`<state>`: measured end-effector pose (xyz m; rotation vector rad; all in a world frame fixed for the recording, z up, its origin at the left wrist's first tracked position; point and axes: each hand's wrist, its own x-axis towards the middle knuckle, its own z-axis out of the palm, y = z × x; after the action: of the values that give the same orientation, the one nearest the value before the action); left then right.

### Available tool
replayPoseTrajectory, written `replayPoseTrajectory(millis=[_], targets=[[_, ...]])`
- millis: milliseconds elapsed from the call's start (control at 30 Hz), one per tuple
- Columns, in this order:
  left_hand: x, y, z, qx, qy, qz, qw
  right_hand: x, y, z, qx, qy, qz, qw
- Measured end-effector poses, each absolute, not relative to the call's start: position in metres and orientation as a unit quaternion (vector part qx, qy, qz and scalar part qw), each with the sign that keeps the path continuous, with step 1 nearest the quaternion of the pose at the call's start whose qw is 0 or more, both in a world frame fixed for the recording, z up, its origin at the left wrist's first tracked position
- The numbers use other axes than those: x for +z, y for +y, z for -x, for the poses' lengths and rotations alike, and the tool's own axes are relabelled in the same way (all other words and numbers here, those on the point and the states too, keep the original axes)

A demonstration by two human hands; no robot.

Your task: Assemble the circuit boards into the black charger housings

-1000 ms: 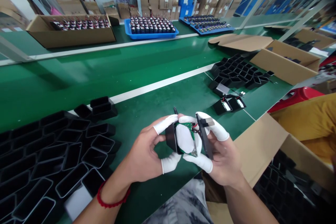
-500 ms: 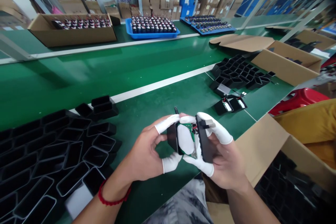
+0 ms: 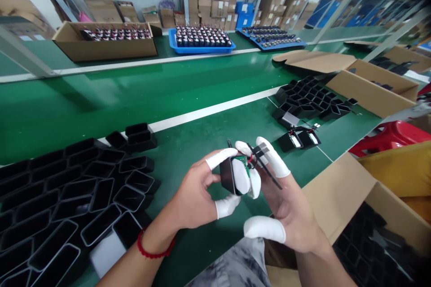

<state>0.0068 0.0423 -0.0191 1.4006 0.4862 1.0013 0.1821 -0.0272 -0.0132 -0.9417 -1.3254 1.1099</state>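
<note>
My left hand [image 3: 193, 193], with white finger cots on thumb and fingertip, grips a small black plastic case [image 3: 227, 176]. A white oval pad [image 3: 241, 181] and a green circuit board [image 3: 243, 161] stick out of the case's open side. My right hand [image 3: 289, 206] is beside it with thumb and fingers spread wide; some of its covered fingertips are behind and against the board. Between the board and those fingers, a thin black cover plate [image 3: 267, 170] shows edge-on, with red and black wires and a grey-black connector [image 3: 261, 150] at its upper end.
Empty black cases [image 3: 101, 197] crowd the left of the green table, with more [image 3: 311, 96] at the back right. Two filled cases [image 3: 299, 139] with cables stand nearby. Open cartons [image 3: 353, 193] flank the right edge. A blue tray [image 3: 202, 47] of parts sits on the far ledge.
My right thumb has moved down, away from the case and cover. The cover has turned edge-on. My left hand keeps its grip, and the whole view has shifted slightly.
</note>
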Motion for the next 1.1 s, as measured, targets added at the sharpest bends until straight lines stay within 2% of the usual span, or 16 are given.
replayPoseTrajectory(millis=[133,367,600,833,1000,1100], targets=[[-0.023,0.039,-0.012,0.435,0.222,-0.599,0.635,-0.019,-0.031,-0.177,0.468,-0.495,0.394,0.617],[-0.030,0.032,-0.023,0.456,0.232,-0.590,0.624,-0.040,-0.033,-0.159,0.482,-0.412,0.447,0.631],[-0.044,0.032,-0.027,0.464,0.264,-0.566,0.628,-0.049,-0.023,-0.153,0.557,-0.347,0.436,0.616],[-0.042,0.027,-0.027,0.463,0.297,-0.610,0.570,-0.034,-0.018,-0.153,0.562,-0.311,0.475,0.602],[-0.049,0.027,-0.026,0.462,0.335,-0.663,0.485,-0.035,-0.016,-0.147,0.539,-0.307,0.503,0.601],[-0.048,0.029,-0.027,0.480,0.326,-0.644,0.499,-0.027,-0.013,-0.150,0.581,-0.274,0.481,0.596]])
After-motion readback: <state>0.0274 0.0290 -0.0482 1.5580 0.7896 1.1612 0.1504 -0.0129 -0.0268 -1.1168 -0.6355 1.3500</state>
